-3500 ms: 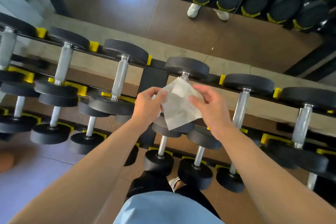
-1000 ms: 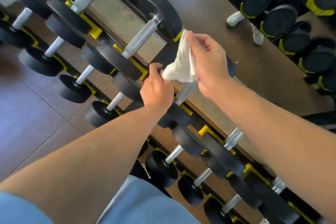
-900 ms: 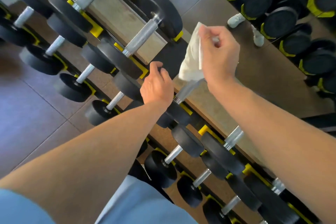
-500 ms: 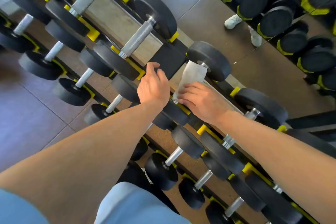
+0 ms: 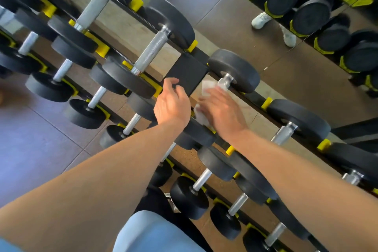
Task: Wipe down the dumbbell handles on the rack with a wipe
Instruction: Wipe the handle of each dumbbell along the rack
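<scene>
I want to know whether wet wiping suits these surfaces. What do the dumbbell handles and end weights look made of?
dumbbell handles: bright silver metal, probably steel, with a fine knurled, matte-glinting texture. End weights: matte black with soft rounded edges, likely rubber-coated, though painted metal is possible. The wipe looks like thin white nonwoven cloth.

Gym (racked dumbbells [image 5: 151,53], wall mirror [image 5: 306,67])

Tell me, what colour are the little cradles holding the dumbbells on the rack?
Yellow, seen in the head view: the cradles stand out against the black rack.
</scene>
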Demonstrator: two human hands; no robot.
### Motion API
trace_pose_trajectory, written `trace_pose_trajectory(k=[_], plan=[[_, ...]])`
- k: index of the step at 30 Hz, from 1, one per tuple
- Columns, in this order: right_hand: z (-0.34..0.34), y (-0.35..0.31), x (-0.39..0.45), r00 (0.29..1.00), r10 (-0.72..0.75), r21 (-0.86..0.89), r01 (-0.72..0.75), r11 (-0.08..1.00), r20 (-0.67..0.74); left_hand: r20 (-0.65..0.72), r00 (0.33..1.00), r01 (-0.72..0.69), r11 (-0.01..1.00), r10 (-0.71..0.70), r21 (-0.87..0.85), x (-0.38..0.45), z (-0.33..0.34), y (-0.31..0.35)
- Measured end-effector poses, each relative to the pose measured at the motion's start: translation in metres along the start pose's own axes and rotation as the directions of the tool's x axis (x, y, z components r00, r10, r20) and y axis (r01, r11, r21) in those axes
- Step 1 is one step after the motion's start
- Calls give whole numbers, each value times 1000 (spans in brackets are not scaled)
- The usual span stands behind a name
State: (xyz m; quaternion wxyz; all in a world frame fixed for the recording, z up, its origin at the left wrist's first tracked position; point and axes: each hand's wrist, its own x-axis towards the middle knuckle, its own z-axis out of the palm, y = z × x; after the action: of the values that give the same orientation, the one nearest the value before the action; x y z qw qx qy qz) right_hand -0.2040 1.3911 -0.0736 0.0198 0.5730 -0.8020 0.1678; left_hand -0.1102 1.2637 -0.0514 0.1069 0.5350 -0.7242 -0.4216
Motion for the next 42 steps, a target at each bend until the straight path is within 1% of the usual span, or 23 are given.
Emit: trace_pose_trajectory(k=[2,3,6,10,12,14,18,20,23,26,27,28,29,30,31,32,34,36,37,39,40,41,42], plan=[[-2,7,-4,981,-175,39,173,984,86,3,1000,-1,1000,1,2,1,0,0],[-6,18,1,977,-191,34,189,981,91,3,1000,1,1000,-1,3,1,0,0],[-17,33,18,1000,18,-20,-18,1000,-15,9,1000,7,1000,-7,-3,2,1,-1],[-7,2,6,991,-127,55,125,991,47,19,1000,-5,1000,4,8,3,1,-3],[-13,0,12,996,-81,93,76,993,44,23,1000,-5,1000,5,11,3,1,-3],[-15,2,16,998,-56,-9,57,998,38,29,1000,-5,1000,5,14,3,0,-1],[-18,3,-2,945,-169,-112,207,972,281,36,999,-14,1000,13,22,1,-4,0],[-20,13,-3,930,-199,-116,244,963,308,33,999,-16,1000,15,24,1,-4,0],[-15,13,10,979,-103,-10,107,994,174,33,999,-18,999,17,32,1,-3,1],[-21,-10,23,977,200,183,-211,960,79,34,999,-26,999,25,32,0,-3,0],[-27,-17,27,929,362,274,-369,888,77,39,999,-26,999,25,36,0,-3,0],[-36,-24,32,842,537,379,-516,768,60,44,999,-25,999,24,42,1,-3,-1],[-47,-30,39,706,707,508,-625,592,45,46,999,-25,999,23,44,1,-3,-1],[-57,-31,45,550,831,670,-647,364,79,44,999,-27,999,25,46,1,-3,-1],[-67,-31,51,437,880,833,-546,93,188,41,999,-29,998,27,47,1,-3,-1],[-81,-32,55,416,851,908,-390,-153,322,39,999,-30,998,28,54,1,-3,-1],[-106,-33,59,577,695,890,-137,-435,429,40,999,-26,998,23,64,1,-4,0],[-121,-35,54,706,574,822,-19,-569,414,46,999,-19,997,16,69,1,-3,0],[-122,-36,51,682,557,810,-91,-579,474,47,999,-17,997,14,70,1,-4,0],[-116,-33,47,539,566,781,-468,-414,624,50,999,-11,997,7,78,0,-4,2],[-117,-33,48,460,535,685,-627,-371,709,53,999,-8,996,3,84,0,-4,3],[-120,-35,48,501,508,708,-577,-407,701,55,998,-6,996,1,86,-1,-5,4],[-121,-37,46,588,487,755,-394,-525,646,53,999,-5,996,0,88,-1,-5,5]])
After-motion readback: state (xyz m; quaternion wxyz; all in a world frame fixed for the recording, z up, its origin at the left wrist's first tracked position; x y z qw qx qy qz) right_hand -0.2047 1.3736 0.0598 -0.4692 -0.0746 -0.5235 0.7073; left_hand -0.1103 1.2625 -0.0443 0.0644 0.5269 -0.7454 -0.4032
